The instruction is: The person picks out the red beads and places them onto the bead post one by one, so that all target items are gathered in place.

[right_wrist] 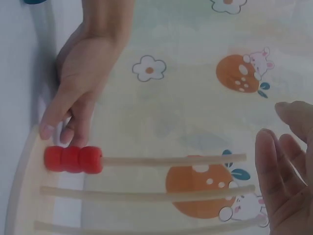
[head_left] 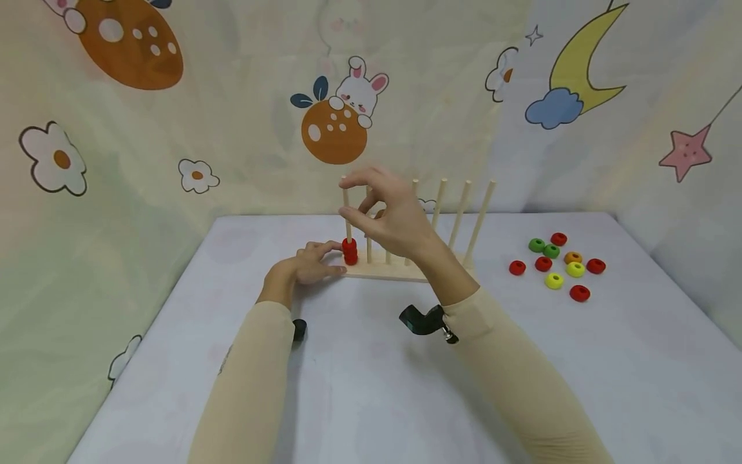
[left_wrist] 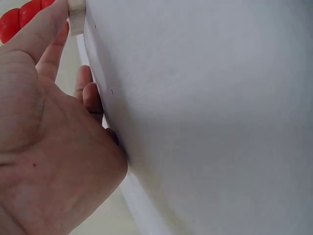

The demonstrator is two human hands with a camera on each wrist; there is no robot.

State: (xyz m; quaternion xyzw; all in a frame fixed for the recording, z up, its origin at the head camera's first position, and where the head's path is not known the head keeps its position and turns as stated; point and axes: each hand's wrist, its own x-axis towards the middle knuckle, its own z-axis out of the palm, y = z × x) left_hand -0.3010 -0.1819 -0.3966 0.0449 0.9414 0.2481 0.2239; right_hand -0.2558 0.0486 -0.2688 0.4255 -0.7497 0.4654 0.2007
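Three red beads (head_left: 350, 252) are stacked at the bottom of the leftmost peg (head_left: 349, 231) of a wooden peg stand (head_left: 382, 272). My left hand (head_left: 310, 263) holds the left end of its base, thumb at the front edge and fingers behind; in the left wrist view, the hand (left_wrist: 54, 137) partly covers the red beads (left_wrist: 22, 18). Near that peg's top is my right hand (head_left: 397, 216), thumb and forefinger apart with nothing between them. The right wrist view shows this hand (right_wrist: 288, 181) beyond the bare peg tip, and the beads (right_wrist: 73, 159) against the base.
Several loose beads lie on the table at the right, among them red beads (head_left: 580, 293), green beads (head_left: 536, 245), yellow beads (head_left: 554, 280) and an orange bead (head_left: 573, 258). More upright pegs (head_left: 478, 222) stand along the base. A patterned cloth (head_left: 249, 129) hangs behind the table.
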